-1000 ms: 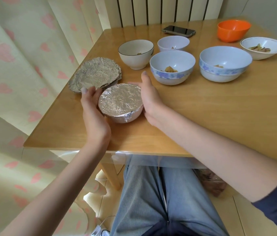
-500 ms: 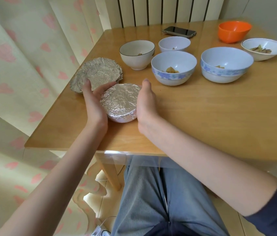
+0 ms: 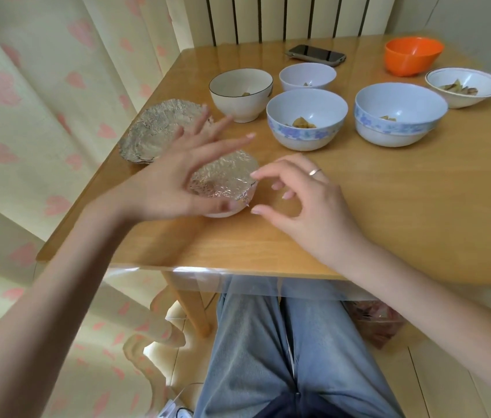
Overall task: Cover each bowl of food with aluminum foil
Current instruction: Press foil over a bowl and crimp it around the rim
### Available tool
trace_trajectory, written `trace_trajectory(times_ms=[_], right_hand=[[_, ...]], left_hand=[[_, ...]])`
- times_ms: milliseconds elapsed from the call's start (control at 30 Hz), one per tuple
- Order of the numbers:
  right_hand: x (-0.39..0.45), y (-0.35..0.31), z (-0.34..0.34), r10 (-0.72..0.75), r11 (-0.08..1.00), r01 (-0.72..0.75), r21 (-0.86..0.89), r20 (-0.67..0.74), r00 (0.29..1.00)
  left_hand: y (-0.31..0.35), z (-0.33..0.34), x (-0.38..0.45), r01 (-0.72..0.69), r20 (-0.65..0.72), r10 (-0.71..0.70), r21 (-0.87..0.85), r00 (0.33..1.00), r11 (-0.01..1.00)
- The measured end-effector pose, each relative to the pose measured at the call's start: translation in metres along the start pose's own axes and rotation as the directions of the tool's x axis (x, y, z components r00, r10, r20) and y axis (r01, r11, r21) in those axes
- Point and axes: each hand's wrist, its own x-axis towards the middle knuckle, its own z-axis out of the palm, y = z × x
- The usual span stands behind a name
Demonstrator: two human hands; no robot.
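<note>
Both hands have let go of the foil-covered bowl (image 3: 223,184) near the table's (image 3: 388,206) left front corner: left hand (image 3: 178,173) spread, right hand (image 3: 301,194) loosely curled, holding nothing. Judging so, it's finished; uncovered bowls await.

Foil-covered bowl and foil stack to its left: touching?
Apart. The head view shows a strip of bare table between the foil-covered bowl and the foil stack, though the left hand hides part of that gap.
</note>
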Motion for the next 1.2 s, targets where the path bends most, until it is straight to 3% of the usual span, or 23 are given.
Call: trace_trajectory(times_ms=[100, 167, 233, 433, 667, 733, 800, 867, 900, 967, 1033, 1100, 1200], right_hand=[[0.008, -0.006, 0.002, 0.067, 0.989, -0.067, 0.131, 0.006, 0.998], [0.012, -0.005, 0.003, 0.172, 0.95, -0.17, 0.262, 0.015, 0.985], [0.015, -0.001, 0.002, 0.216, 0.935, -0.214, 0.283, 0.026, 0.976], [0.016, 0.006, -0.003, 0.248, 0.938, -0.251, 0.241, 0.044, 0.968], [0.009, 0.003, -0.005, 0.096, 0.994, -0.1, 0.034, 0.093, 0.991], [0.007, 0.001, -0.008, 0.125, 0.992, -0.127, 0.012, 0.102, 0.987], [0.002, -0.004, -0.009, 0.213, 0.977, -0.215, 0.006, 0.087, 0.973], [-0.008, -0.013, -0.008, 0.391, 0.909, -0.394, 0.135, 0.045, 0.919], [-0.016, -0.021, -0.006, 0.512, 0.808, -0.503, 0.307, 0.057, 0.857], [-0.034, -0.041, -0.002, 0.648, 0.469, -0.614, 0.635, 0.225, 0.728], [-0.048, -0.06, 0.004, 0.632, 0.245, -0.655, 0.714, 0.395, 0.667], [-0.05, -0.069, 0.012, 0.613, 0.179, -0.656, 0.734, 0.438, 0.658], [-0.037, -0.062, 0.024, 0.66, 0.329, -0.632, 0.702, 0.309, 0.685]], left_hand=[[0.008, -0.009, 0.026, 0.066, 0.256, -0.065, 0.005, 0.965, 0.998], [0.012, -0.01, 0.036, 0.103, 0.354, -0.103, 0.021, 0.93, 0.995], [0.015, -0.009, 0.041, 0.128, 0.42, -0.144, 0.064, 0.896, 0.99], [0.022, -0.001, 0.047, 0.149, 0.407, -0.188, 0.127, 0.894, 0.981], [0.025, 0.003, 0.046, 0.098, 0.382, -0.162, 0.182, 0.91, 0.978], [0.025, 0.0, 0.047, 0.098, 0.431, -0.183, 0.212, 0.884, 0.972], [0.026, -0.006, 0.047, 0.152, 0.464, -0.198, 0.134, 0.863, 0.979], [0.022, -0.011, 0.047, 0.194, 0.393, -0.187, 0.023, 0.9, 0.981], [0.019, -0.013, 0.046, 0.202, 0.341, -0.193, 0.01, 0.92, 0.979], [0.013, -0.018, 0.044, 0.209, 0.327, -0.213, 0.046, 0.921, 0.977], [0.011, -0.018, 0.042, 0.202, 0.433, -0.235, 0.12, 0.87, 0.972], [0.013, -0.018, 0.041, 0.202, 0.521, -0.251, 0.15, 0.816, 0.968], [0.014, -0.018, 0.042, 0.202, 0.536, -0.236, 0.122, 0.81, 0.972]])
